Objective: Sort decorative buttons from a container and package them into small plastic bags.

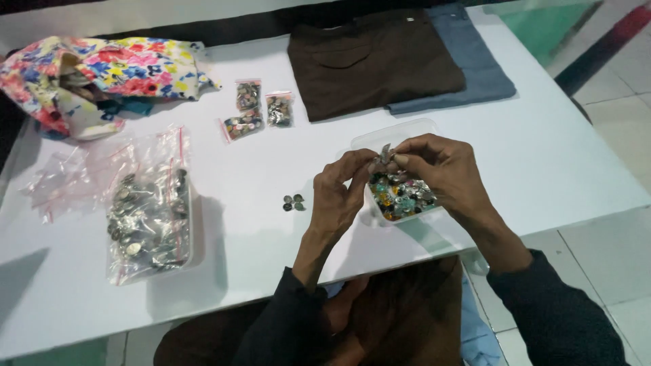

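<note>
A single head-worn camera looks steeply down and forward from just above the person's chest. It sits close over the white tabletop (224,251), whose far edge and tiled floor (610,102) fill the frame's margins.

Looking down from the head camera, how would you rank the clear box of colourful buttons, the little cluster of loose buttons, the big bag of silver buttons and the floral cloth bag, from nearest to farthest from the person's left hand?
From the left hand:
1. Clear box of colourful buttons, just to its right.
2. Loose button cluster, a little to its left.
3. Bag of silver buttons, further left.
4. Floral cloth bag, far upper-left corner.
</note>
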